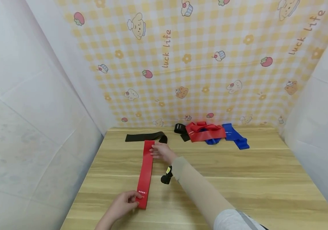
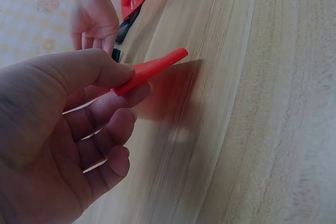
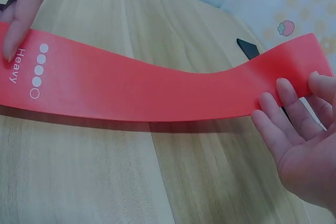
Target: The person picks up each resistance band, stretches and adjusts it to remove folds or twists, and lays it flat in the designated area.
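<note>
A red resistance band [image 1: 145,172], marked "Heavy" with a row of white dots, is stretched lengthwise just above the wooden table, its far end slightly raised. My left hand [image 1: 125,203] pinches the near end between thumb and fingers, beside the printed label. In the left wrist view, the left hand [image 2: 79,124] has the band's folded edge [image 2: 157,68] between thumb and forefinger, its other fingers loosely curled. At the far end, my right hand [image 3: 304,145] holds the band by its side edge, with some fingertips against the red face.
Behind the red band lies a black band [image 1: 141,137]. Toward the back wall is a pile of bands: a rolled black one [image 1: 179,128], a crumpled red one [image 1: 207,134] and a blue one [image 1: 237,137]. White side walls and a patterned backdrop [image 1: 181,80] bound the wooden table [image 1: 238,185].
</note>
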`<action>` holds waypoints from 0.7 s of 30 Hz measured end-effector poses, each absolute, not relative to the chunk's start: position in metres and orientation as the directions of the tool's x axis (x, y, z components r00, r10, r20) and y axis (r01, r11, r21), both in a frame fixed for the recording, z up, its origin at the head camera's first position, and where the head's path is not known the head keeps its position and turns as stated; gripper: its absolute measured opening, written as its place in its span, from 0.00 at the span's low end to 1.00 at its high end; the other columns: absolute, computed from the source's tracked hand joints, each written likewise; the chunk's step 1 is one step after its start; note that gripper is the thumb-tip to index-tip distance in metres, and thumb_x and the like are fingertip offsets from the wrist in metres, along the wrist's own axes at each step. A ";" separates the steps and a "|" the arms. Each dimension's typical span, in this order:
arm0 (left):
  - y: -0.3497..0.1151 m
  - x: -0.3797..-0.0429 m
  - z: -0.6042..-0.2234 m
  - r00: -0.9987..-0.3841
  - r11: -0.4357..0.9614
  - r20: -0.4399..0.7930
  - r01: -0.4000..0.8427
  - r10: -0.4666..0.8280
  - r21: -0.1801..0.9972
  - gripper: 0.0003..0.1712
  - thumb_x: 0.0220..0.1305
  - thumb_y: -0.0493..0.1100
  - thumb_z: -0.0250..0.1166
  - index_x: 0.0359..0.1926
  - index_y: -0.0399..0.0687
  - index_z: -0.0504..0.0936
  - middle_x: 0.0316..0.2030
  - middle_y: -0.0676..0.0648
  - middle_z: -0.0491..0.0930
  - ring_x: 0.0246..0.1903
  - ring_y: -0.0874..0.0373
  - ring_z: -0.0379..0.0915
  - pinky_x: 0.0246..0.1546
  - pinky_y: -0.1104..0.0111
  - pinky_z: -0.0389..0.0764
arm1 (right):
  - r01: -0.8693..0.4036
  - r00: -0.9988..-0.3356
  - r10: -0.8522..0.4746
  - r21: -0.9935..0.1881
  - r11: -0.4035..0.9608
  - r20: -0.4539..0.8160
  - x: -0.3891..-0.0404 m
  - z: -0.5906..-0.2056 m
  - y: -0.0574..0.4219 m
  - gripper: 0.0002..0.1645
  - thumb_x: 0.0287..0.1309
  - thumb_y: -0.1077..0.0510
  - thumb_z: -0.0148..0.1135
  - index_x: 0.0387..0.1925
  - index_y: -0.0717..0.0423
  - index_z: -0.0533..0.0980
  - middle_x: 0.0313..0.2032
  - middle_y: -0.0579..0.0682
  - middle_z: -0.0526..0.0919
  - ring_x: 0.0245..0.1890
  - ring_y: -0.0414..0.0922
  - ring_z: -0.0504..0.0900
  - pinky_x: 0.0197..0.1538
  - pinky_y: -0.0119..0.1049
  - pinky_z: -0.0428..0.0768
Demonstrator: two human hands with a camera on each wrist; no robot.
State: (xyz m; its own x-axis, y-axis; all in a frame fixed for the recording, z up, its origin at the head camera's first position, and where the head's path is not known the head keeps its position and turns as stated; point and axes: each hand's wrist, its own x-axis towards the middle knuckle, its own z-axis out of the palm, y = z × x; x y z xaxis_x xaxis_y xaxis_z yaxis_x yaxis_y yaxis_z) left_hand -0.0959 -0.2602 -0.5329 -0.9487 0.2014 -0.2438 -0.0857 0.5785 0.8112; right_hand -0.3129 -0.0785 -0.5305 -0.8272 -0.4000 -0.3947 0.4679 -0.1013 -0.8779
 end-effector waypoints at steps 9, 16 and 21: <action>-0.265 -0.096 -0.536 -0.960 0.578 -0.207 -0.060 0.191 0.814 0.10 0.56 0.32 0.66 0.41 0.43 0.83 0.24 0.52 0.73 0.23 0.61 0.68 0.22 0.72 0.71 | 0.462 -0.836 -0.392 -0.879 -0.123 -0.385 -0.312 -0.536 -0.085 0.09 0.69 0.61 0.54 0.46 0.62 0.73 0.39 0.58 0.83 0.42 0.54 0.84 0.54 0.51 0.77; -0.265 -0.096 -0.540 -0.954 0.581 -0.255 -0.118 0.159 0.806 0.09 0.57 0.33 0.67 0.41 0.44 0.83 0.24 0.52 0.73 0.23 0.58 0.69 0.21 0.70 0.72 | 0.443 -0.838 -0.403 -0.889 -0.113 -0.367 -0.311 -0.541 -0.088 0.11 0.69 0.61 0.54 0.48 0.64 0.72 0.42 0.60 0.83 0.44 0.55 0.83 0.54 0.51 0.77; -0.268 -0.098 -0.541 -0.955 0.598 -0.265 -0.136 0.132 0.790 0.09 0.57 0.33 0.67 0.40 0.44 0.83 0.25 0.51 0.73 0.25 0.57 0.69 0.22 0.70 0.72 | 0.447 -0.842 -0.395 -0.886 -0.126 -0.369 -0.312 -0.542 -0.090 0.12 0.69 0.61 0.55 0.49 0.65 0.72 0.44 0.63 0.82 0.47 0.58 0.82 0.55 0.51 0.76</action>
State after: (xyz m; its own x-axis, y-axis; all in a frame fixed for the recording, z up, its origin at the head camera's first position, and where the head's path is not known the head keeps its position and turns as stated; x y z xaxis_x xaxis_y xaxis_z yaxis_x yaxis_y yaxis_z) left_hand -0.0977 -0.2681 -0.5406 -0.9551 0.1324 -0.2649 -0.1361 0.5982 0.7897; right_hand -0.3120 -0.0898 -0.5424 -0.8415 -0.3949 -0.3687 0.4471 -0.1259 -0.8856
